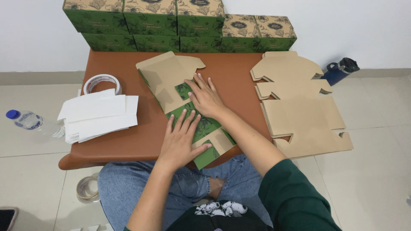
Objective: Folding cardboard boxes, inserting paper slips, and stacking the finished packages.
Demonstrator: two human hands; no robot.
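A flat cardboard box blank (169,79), brown inside and green with a leaf print outside, lies partly folded on the low brown table (124,68). My left hand (182,139) presses flat on its near green part, fingers spread. My right hand (205,96) presses flat on the middle of the blank, over a folded green flap. Neither hand grips anything.
A stack of unfolded brown blanks (299,111) lies at the table's right. White paper sheets (98,115) and a tape roll (102,81) sit at the left. Finished green boxes (180,23) line the wall. Water bottle (30,122) left, dark flask (340,70) right, another tape roll (87,188) on the floor.
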